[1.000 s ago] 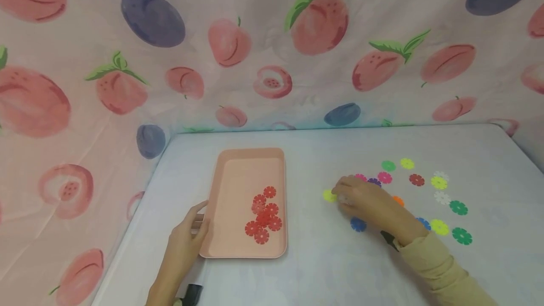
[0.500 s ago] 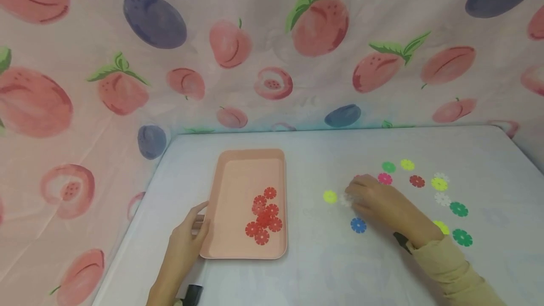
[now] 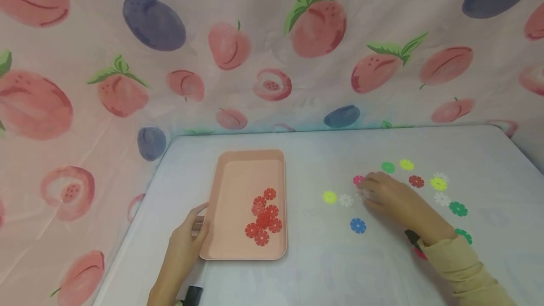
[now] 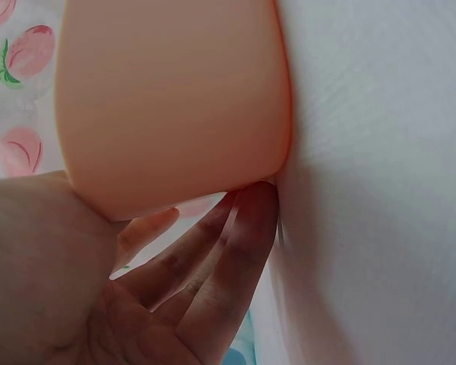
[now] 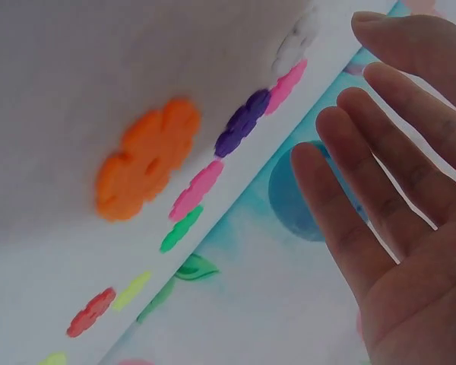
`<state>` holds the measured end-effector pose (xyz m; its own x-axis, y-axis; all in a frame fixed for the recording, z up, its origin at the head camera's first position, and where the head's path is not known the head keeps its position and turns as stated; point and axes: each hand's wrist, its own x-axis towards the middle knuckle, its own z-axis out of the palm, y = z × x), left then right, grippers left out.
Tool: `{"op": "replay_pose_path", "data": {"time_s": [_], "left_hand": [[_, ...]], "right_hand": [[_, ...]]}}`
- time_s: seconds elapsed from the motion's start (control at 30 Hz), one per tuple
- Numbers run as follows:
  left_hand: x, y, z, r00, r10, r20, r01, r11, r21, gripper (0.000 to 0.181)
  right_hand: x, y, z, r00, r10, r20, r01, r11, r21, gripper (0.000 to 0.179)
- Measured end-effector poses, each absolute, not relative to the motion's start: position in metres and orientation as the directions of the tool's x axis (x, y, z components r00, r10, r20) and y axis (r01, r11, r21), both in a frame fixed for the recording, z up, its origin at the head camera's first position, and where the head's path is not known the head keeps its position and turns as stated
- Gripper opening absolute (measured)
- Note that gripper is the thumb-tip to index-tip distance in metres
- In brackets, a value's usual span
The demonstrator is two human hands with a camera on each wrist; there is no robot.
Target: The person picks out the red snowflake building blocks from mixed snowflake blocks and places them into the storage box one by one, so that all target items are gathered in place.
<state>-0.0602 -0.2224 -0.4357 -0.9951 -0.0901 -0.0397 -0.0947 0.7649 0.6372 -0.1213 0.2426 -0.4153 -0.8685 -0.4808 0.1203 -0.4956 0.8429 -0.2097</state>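
My left hand [image 3: 183, 239] rests against the left side of a pink tray [image 3: 229, 183]. In the left wrist view, its fingers [image 4: 205, 293] touch the outside of the tray wall [image 4: 175, 106]. Several red flower-shaped plastic discs [image 3: 264, 220] lie in the tray's right part, some overlapping. Over loose discs on the right, my right hand [image 3: 393, 202] hovers with fingertips near a white disc [image 3: 364, 194] and a pink one [image 3: 358, 181]. The right wrist view shows that hand's fingers [image 5: 330, 205] extended and holding nothing, beside orange [image 5: 148, 160] and purple [image 5: 243, 122] discs.
Left of the right hand lie a yellow disc [image 3: 329, 197], a white disc [image 3: 346, 199] and a blue disc [image 3: 358, 225]. Farther right are a dark red disc [image 3: 416, 181] and a green disc [image 3: 458, 208]. Fruit-printed cloth [image 3: 272, 37] rises behind the white table [image 3: 314, 268].
My right hand has moved rightward over the discs, uncovering yellow, white and pink ones behind it. The left hand and the tray have stayed in place.
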Motion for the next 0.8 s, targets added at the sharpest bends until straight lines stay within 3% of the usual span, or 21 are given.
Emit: {"op": "replay_pose_path", "data": {"time_s": [0.33,0.8], "left_hand": [[-0.06,-0.223,-0.436,-0.994,-0.094,-0.052,-0.106,0.757,0.644,0.048],[-0.06,-0.224,-0.436,-0.997,-0.074,-0.035,-0.079,0.751,0.656,0.047]], "right_hand": [[-0.121,0.259,-0.419,-0.905,-0.414,0.094,-0.424,0.865,-0.268,0.036],[-0.125,0.28,-0.418,-0.886,-0.443,0.138,-0.464,0.851,-0.246,0.038]]}}
